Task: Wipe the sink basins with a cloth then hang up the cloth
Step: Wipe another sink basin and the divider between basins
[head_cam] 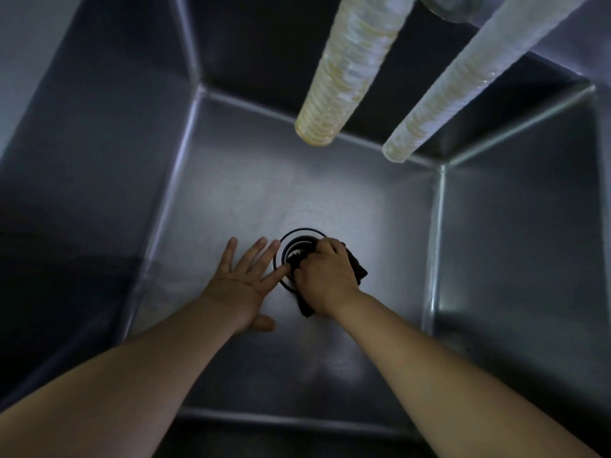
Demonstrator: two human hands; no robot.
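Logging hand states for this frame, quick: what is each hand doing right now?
Left hand: open, fingers spread flat on the sink basin floor beside the drain.
Right hand: closed, holding the dark cloth over the drain.

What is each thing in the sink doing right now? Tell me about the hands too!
Left hand: open, fingers spread flat on the basin floor.
Right hand: gripping the cloth, pressing it at the drain.
Cloth: dark, bunched under the right hand.
Drain: partly covered by the cloth.
Sink basin: shiny metal.
Two hoses: hanging above the basin, no water visible.
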